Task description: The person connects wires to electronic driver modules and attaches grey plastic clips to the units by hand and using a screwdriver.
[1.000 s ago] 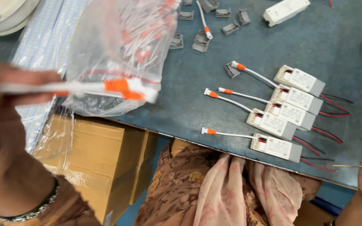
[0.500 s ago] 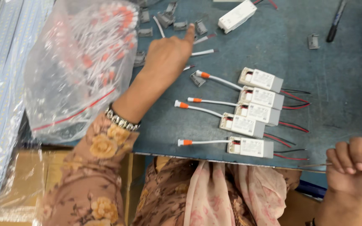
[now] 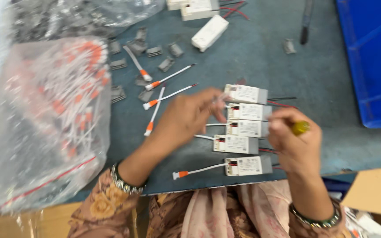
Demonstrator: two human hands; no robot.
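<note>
I see the left hand over the row of five white boxes on the blue-grey table, its fingers pinching a white lead at the top box. The right hand is closed around a yellow-handled tool, its tip hidden, just right of the third box. The bottom box lies near the table edge, its orange-tipped lead stretched to the left. Three loose leads lie just left of the left hand, among small grey clips. A clear bag of more leads sits at the far left, a blue bin at the right.
</note>
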